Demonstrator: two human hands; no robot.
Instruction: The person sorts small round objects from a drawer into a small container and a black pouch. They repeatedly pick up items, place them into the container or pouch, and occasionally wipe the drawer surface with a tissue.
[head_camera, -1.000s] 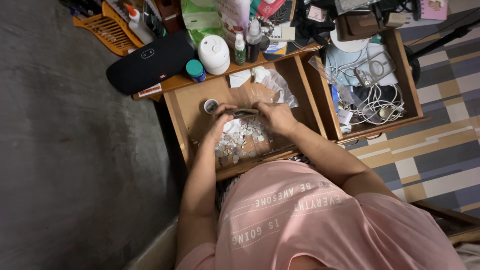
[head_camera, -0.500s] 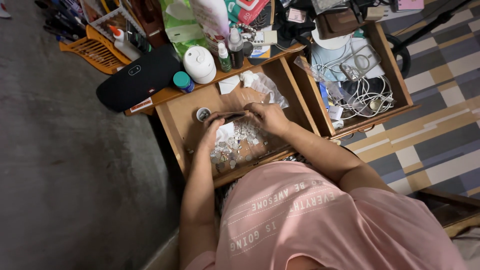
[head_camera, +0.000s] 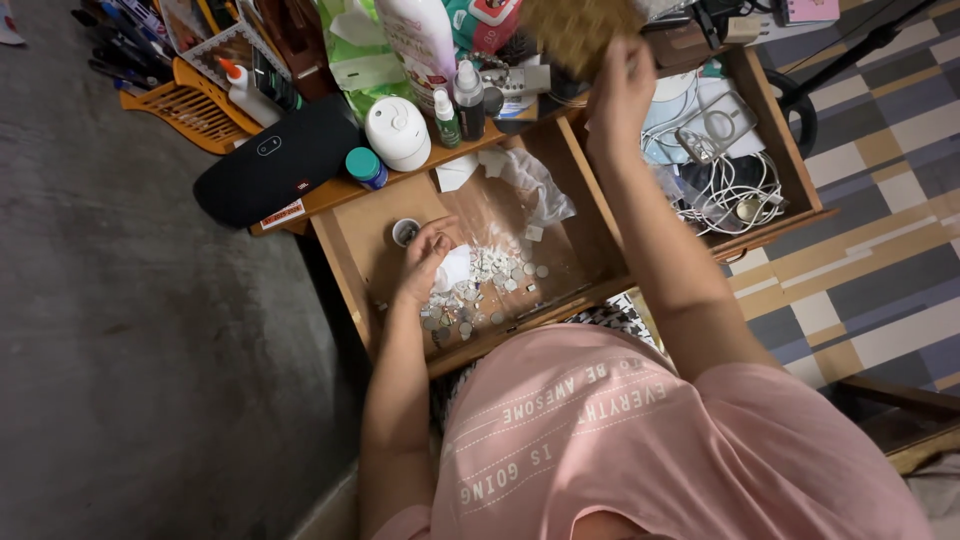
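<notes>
My left hand (head_camera: 424, 264) rests in an open wooden drawer (head_camera: 352, 262), fingers curled over a heap of coins (head_camera: 492, 283) and a white paper scrap (head_camera: 456, 268). I cannot make out whether it grips anything. A small round tin (head_camera: 405, 232) sits just beyond its fingertips. My right hand (head_camera: 620, 92) is raised above the desk's back edge, closed on the lower edge of a blurred brown dotted pad (head_camera: 578, 28).
A second open drawer (head_camera: 792, 170) on the right holds white cables (head_camera: 735, 190). A black speaker (head_camera: 272, 168), a white round container (head_camera: 397, 130), bottles (head_camera: 420, 40) and an orange basket (head_camera: 188, 108) crowd the desk top. Crumpled clear plastic (head_camera: 535, 180) lies in the first drawer.
My right hand has left the coin drawer and risen to the top of the view, now holding the brown pad. My left hand stays on the coins.
</notes>
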